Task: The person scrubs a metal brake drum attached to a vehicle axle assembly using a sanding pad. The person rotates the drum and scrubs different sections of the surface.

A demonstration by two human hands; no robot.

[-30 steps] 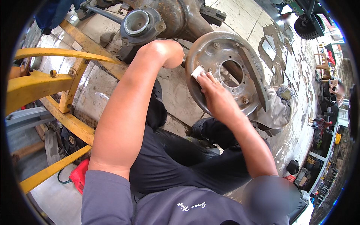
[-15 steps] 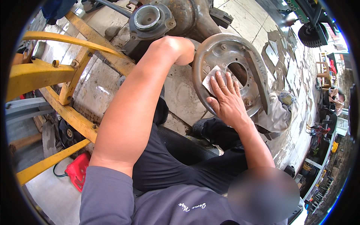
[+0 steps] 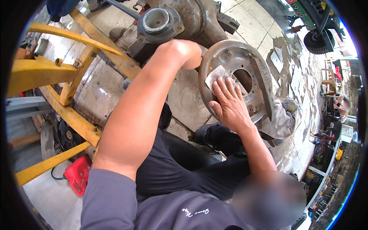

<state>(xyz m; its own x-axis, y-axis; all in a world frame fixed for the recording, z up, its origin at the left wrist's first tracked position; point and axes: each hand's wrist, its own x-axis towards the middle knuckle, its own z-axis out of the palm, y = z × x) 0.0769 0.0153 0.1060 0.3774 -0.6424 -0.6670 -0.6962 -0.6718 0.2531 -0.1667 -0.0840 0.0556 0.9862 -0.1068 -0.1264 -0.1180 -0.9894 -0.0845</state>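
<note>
A round rusty-brown metal brake backing plate [image 3: 217, 50], with a large centre hole and a curved shoe-like piece along its right side, stands tilted before me. My left hand [image 3: 188, 56] is closed at its left rim; the fingers are mostly hidden, but it appears to grip the edge. My right hand [image 3: 231, 108] lies flat on the plate's face, fingers stretched and thumb apart. Under those fingertips is a pale grey sheet that looks like sandpaper [image 3: 216, 75], pressed against the metal left of the hole.
Beyond the plate lies a large rusty axle housing [image 3: 191, 19] with a round hub flange [image 3: 155, 20]. A yellow metal frame [image 3: 46, 76] stands at left, above a red container [image 3: 78, 174]. A dirty cloth [image 3: 283, 119] sits right of the plate. Broken tiles [image 3: 276, 59] cover the floor at right.
The whole view has shifted slightly. More of the sheet shows beyond my right fingertips, its corner a little farther up and left on the plate. My left hand keeps its place at the rim.
</note>
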